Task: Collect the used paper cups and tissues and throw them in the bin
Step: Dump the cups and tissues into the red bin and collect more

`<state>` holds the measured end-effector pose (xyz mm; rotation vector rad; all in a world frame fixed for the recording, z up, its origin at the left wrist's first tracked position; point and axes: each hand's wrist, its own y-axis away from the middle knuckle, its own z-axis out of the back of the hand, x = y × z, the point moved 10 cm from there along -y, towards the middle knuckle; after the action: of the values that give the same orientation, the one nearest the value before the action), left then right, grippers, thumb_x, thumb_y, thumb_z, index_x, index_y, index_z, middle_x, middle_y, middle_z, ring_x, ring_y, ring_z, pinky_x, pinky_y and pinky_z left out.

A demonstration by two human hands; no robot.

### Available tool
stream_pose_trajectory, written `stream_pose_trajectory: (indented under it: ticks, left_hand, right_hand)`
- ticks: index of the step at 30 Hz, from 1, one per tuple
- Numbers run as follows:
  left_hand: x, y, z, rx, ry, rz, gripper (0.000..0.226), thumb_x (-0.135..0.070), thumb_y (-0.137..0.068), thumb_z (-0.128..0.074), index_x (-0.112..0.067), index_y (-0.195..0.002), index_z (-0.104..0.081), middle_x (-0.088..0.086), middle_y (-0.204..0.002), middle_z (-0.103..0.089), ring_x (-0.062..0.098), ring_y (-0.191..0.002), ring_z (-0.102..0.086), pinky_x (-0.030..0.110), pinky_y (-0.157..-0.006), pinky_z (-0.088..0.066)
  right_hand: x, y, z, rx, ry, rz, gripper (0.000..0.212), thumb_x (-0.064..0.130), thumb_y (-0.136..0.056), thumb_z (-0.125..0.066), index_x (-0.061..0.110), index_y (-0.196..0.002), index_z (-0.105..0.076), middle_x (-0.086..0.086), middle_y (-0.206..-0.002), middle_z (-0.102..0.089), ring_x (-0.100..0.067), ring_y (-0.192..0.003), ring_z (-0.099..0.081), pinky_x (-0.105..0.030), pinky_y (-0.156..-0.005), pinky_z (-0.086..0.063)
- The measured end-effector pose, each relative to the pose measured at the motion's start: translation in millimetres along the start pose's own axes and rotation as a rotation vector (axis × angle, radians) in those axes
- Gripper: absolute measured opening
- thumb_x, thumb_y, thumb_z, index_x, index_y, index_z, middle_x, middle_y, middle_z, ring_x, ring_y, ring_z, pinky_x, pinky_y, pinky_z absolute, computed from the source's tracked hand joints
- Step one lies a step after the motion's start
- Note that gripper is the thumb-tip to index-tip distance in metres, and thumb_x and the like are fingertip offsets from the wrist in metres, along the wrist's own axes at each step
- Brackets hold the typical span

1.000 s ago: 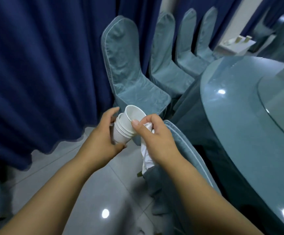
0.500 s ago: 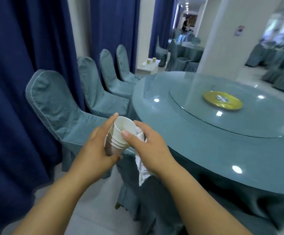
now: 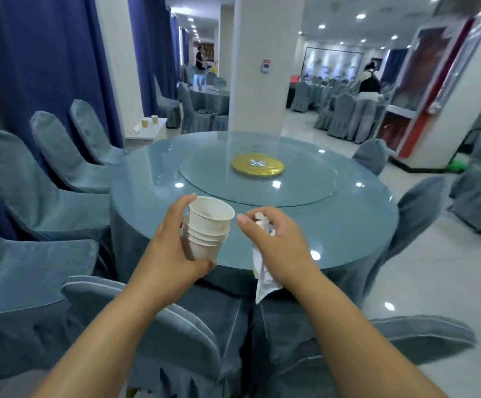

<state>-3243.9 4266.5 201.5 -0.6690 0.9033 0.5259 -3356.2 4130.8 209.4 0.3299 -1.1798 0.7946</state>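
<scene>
Since half a second ago: right hand [image 3: 276,242] has come off the rim of the cup stack [image 3: 209,228]. A gap shows between them, and the view has swung up to take in the whole round counter [image 3: 348,208].

- Left hand [image 3: 173,254]: grip wrapped round several nested white paper cups, held upright at centre frame over the counter's near edge.
- Right hand: fingers curled on a crumpled white tissue [image 3: 262,280], which hangs below my palm, just right of the cups.
- Counter: carries a glass turntable [image 3: 305,173] and a gold disc [image 3: 258,165].
- Side table [image 3: 147,133], upper left of frame: two tan cups [image 3: 145,122] and something white beside them, too small to name.
- Bin: not in view.

Status, as I judge it: gathering at this counter looks finished, since both cups and tissue are in hand. The tan cups at upper left may still need collecting. The throwing away is wholly outstanding, and I must first find the bin.
</scene>
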Motion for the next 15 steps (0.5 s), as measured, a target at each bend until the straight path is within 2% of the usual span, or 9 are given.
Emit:
stream_pose_trajectory:
  ticks: [2,3,6,8,10,13,15]
  left_hand:
    - [-18,-6,-42,0.033,0.028,0.0,0.095,-0.008,-0.065,-0.08,-0.061,-0.124,-0.027,-0.025,-0.11,-0.045,0.007,-0.096,-0.056,0.028,-0.075,-0.052]
    - [-27,-9,-63,0.05,0.049,0.002,0.096,-0.008,-0.066,-0.081,-0.058,-0.127,-0.026,-0.027,-0.111,-0.044,0.007,-0.098,-0.055,0.029,-0.077,-0.053]
    - [-61,-16,-136,0.085,0.089,-0.005,0.096,-0.008,-0.069,-0.08,-0.057,-0.128,-0.023,-0.028,-0.106,-0.042,0.004,-0.093,-0.055,0.025,-0.073,-0.051]
    - [-89,-18,-186,0.102,0.129,-0.013,0.097,-0.008,-0.071,-0.079,-0.058,-0.129,-0.02,-0.029,-0.103,-0.04,0.001,-0.089,-0.054,0.018,-0.067,-0.046]
    - [-116,-19,-240,0.135,0.169,-0.022,0.097,-0.008,-0.071,-0.079,-0.057,-0.131,-0.02,-0.031,-0.102,-0.039,-0.003,-0.087,-0.053,0.014,-0.064,-0.043]
    - [-157,-21,-313,0.191,0.198,-0.058,0.097,-0.009,-0.07,-0.08,-0.062,-0.126,-0.021,-0.032,-0.103,-0.04,-0.005,-0.086,-0.054,0.02,-0.072,-0.048]
    - [-180,-25,-356,0.233,0.204,-0.077,0.097,-0.012,-0.07,-0.081,-0.067,-0.118,-0.019,-0.033,-0.103,-0.039,-0.007,-0.085,-0.053,0.017,-0.069,-0.045]
  right_hand:
    - [-22,4,55,-0.095,-0.011,-0.029,0.023,0.045,-0.085,-0.063,0.022,-0.085,-0.063,0.012,-0.076,-0.059,-0.006,-0.072,-0.053,-0.025,-0.067,-0.041]
    - [-35,5,83,-0.132,-0.015,-0.04,0.025,0.042,-0.087,-0.063,0.017,-0.083,-0.063,0.007,-0.074,-0.059,-0.008,-0.069,-0.051,-0.026,-0.066,-0.041]
    - [-69,14,168,-0.221,-0.037,-0.046,0.031,0.034,-0.09,-0.062,0.004,-0.083,-0.06,-0.016,-0.087,-0.063,-0.013,-0.071,-0.05,-0.028,-0.065,-0.039]
    - [-91,21,227,-0.276,-0.028,-0.05,0.031,0.033,-0.09,-0.061,0.004,-0.08,-0.059,-0.018,-0.088,-0.063,-0.015,-0.071,-0.05,-0.029,-0.065,-0.039]
    - [-112,29,285,-0.334,-0.017,-0.053,0.03,0.032,-0.09,-0.06,0.004,-0.077,-0.059,-0.016,-0.08,-0.061,-0.016,-0.069,-0.05,-0.03,-0.065,-0.039]
    - [-140,44,366,-0.433,-0.005,-0.056,0.032,0.029,-0.091,-0.059,0.0,-0.079,-0.058,-0.01,-0.074,-0.055,-0.014,-0.065,-0.047,-0.028,-0.062,-0.038]
    - [-158,54,413,-0.494,0.011,-0.081,0.03,0.028,-0.092,-0.059,0.001,-0.08,-0.058,-0.012,-0.075,-0.057,-0.013,-0.063,-0.047,-0.024,-0.058,-0.037]
